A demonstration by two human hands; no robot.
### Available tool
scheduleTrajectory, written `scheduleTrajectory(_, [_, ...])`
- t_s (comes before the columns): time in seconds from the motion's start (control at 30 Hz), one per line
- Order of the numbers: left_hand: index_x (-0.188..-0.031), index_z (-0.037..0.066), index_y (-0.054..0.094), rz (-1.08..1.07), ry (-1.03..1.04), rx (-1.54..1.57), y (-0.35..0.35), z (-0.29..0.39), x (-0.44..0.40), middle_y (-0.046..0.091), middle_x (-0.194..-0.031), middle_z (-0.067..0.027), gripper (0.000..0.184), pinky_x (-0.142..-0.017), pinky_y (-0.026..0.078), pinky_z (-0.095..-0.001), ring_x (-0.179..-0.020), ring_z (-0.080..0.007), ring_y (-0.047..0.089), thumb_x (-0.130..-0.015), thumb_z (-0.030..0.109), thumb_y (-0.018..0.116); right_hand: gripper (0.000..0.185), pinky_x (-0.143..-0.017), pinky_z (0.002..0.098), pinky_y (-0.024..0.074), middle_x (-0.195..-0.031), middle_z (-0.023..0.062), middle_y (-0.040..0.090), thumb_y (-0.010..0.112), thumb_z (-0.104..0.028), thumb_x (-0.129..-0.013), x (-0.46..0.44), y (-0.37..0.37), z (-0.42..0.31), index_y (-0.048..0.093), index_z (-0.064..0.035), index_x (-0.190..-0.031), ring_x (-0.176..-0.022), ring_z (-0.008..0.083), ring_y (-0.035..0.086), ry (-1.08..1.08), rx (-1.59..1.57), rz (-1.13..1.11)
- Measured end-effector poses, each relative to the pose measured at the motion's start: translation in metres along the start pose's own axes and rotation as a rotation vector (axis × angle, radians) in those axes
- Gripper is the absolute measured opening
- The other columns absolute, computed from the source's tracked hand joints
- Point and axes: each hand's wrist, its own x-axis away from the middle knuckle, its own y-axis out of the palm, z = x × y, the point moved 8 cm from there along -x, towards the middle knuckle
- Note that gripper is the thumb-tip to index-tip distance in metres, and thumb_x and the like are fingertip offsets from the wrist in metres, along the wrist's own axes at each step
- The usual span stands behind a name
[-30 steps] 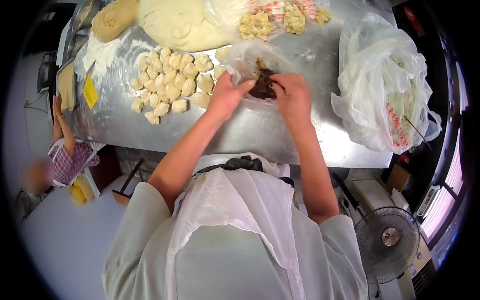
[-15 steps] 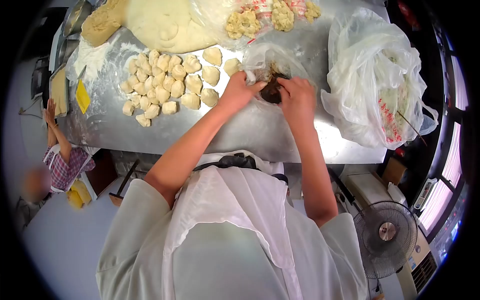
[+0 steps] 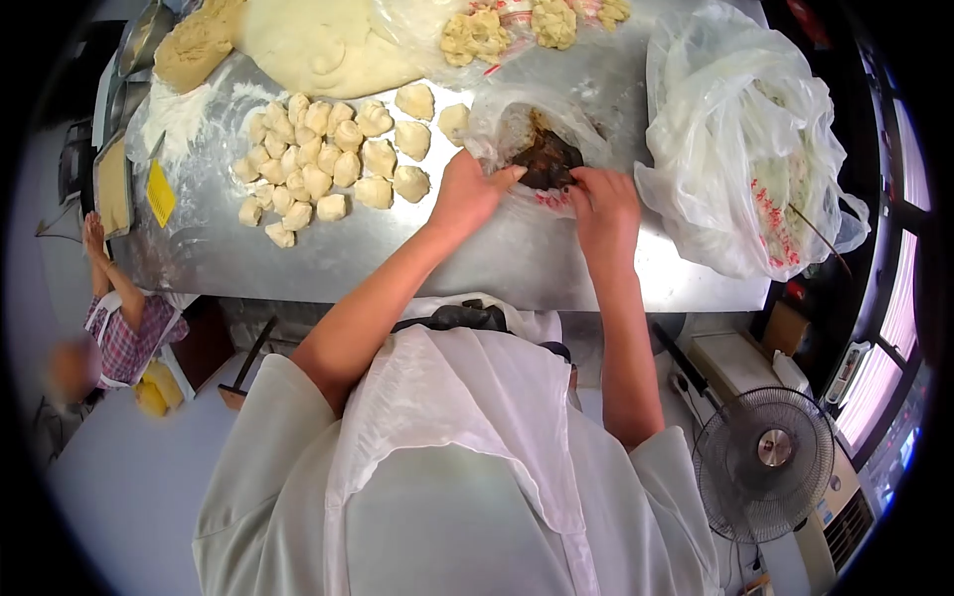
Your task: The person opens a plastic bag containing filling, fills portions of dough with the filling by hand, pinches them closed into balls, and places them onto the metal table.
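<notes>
A clear plastic bag (image 3: 489,117) lies open on the metal table, with a dark brown filling (image 3: 547,161) inside it. My left hand (image 3: 472,194) is closed on the bag's left edge, its thumb pointing at the filling. At the bag's right side my right hand (image 3: 604,204) has thumb and forefinger pressed together by the filling's edge; what they pinch is too small to name. Several dough pieces (image 3: 316,181) sit in a cluster left of my hands, and a few more lie nearer the bag.
A large dough sheet (image 3: 328,50) and a brown dough mass (image 3: 194,50) lie behind. Crumbly lumps (image 3: 475,38) rest on plastic. At right are a big plastic bag (image 3: 735,129) and a fan (image 3: 765,487). Another person (image 3: 134,333) is at far left.
My right hand has drawn back from the filling toward the right and nearer my body. More of the dark filling shows. My left hand still holds the bag; the view has shifted slightly.
</notes>
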Motion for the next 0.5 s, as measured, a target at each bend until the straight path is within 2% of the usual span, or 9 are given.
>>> scheduleTrajectory(0.07, [-0.118, -0.004, 0.068, 0.011, 0.006, 0.090, 0.000, -0.015, -0.008, 0.076, -0.104, -0.0171, 0.039, -0.086, 0.055, -0.0391, -0.095, -0.0296, 0.073, -0.085, 0.011, 0.080, 0.018, -0.074, 0.0418, 0.0505, -0.087, 0.0098, 0.068, 0.078, -0.004, -0.078, -0.004, 0.002, 0.003, 0.073, -0.0075, -0.096, -0.086, 0.0326, 0.063, 0.004, -0.017, 0.048])
scheduleTrajectory(0.17, [-0.122, -0.006, 0.065, -0.019, 0.089, -0.122, 0.002, -0.005, -0.010, 0.075, -0.113, -0.0123, 0.037, -0.089, 0.054, -0.0343, -0.099, -0.0172, 0.070, -0.089, 0.004, 0.078, 0.012, -0.070, 0.0429, 0.0508, -0.080, 0.0102, 0.067, 0.078, -0.008, -0.080, -0.007, 0.015, -0.002, 0.071, -0.0081, -0.090, -0.079, 0.0330, 0.064, 0.059, 0.027, 0.068])
scheduleTrajectory(0.27, [-0.120, -0.006, 0.067, -0.017, 0.043, -0.005, 0.003, -0.011, -0.012, 0.075, -0.113, -0.0126, 0.036, -0.090, 0.054, -0.0346, -0.099, -0.0171, 0.070, -0.088, 0.004, 0.079, 0.011, -0.069, 0.0445, 0.0510, -0.081, 0.0105, 0.069, 0.078, -0.010, -0.080, -0.022, 0.022, -0.004, 0.070, -0.0085, -0.087, -0.078, 0.0336, 0.064, 0.131, 0.120, -0.019])
scheduleTrajectory(0.37, [-0.120, -0.006, 0.067, -0.026, 0.021, -0.090, 0.001, -0.005, -0.012, 0.076, -0.112, -0.0126, 0.037, -0.088, 0.054, -0.0352, -0.097, -0.0176, 0.070, -0.088, 0.006, 0.080, 0.012, -0.069, 0.0448, 0.0521, -0.083, 0.0114, 0.071, 0.078, -0.010, -0.081, -0.026, 0.020, -0.003, 0.069, -0.0074, -0.090, -0.080, 0.0343, 0.066, 0.192, 0.132, -0.100])
scheduleTrajectory(0.43, [-0.117, -0.004, 0.069, -0.054, -0.027, -0.080, -0.001, 0.004, -0.009, 0.076, -0.107, -0.0167, 0.036, -0.087, 0.055, -0.0370, -0.096, -0.0260, 0.072, -0.086, 0.010, 0.080, 0.013, -0.071, 0.0442, 0.0534, -0.084, 0.0119, 0.072, 0.076, -0.010, -0.083, -0.023, 0.015, 0.002, 0.070, -0.0062, -0.094, -0.081, 0.0346, 0.068, 0.202, 0.052, -0.118])
scheduleTrajectory(0.47, [-0.116, -0.004, 0.070, -0.060, -0.058, -0.075, -0.004, 0.005, -0.007, 0.076, -0.105, -0.0187, 0.036, -0.086, 0.055, -0.0380, -0.095, -0.0302, 0.073, -0.085, 0.012, 0.079, 0.013, -0.071, 0.0438, 0.0540, -0.085, 0.0126, 0.073, 0.076, -0.010, -0.084, -0.021, 0.010, 0.006, 0.070, -0.0058, -0.095, -0.081, 0.0348, 0.069, 0.278, -0.010, -0.096])
scheduleTrajectory(0.5, [-0.117, -0.003, 0.069, -0.062, -0.042, -0.090, -0.007, 0.007, -0.007, 0.076, -0.105, -0.0183, 0.037, -0.086, 0.055, -0.0377, -0.095, -0.0288, 0.073, -0.086, 0.013, 0.079, 0.013, -0.072, 0.0434, 0.0546, -0.086, 0.0134, 0.074, 0.075, -0.011, -0.086, -0.018, 0.004, 0.009, 0.071, -0.0054, -0.097, -0.081, 0.0350, 0.070, 0.357, -0.074, -0.078])
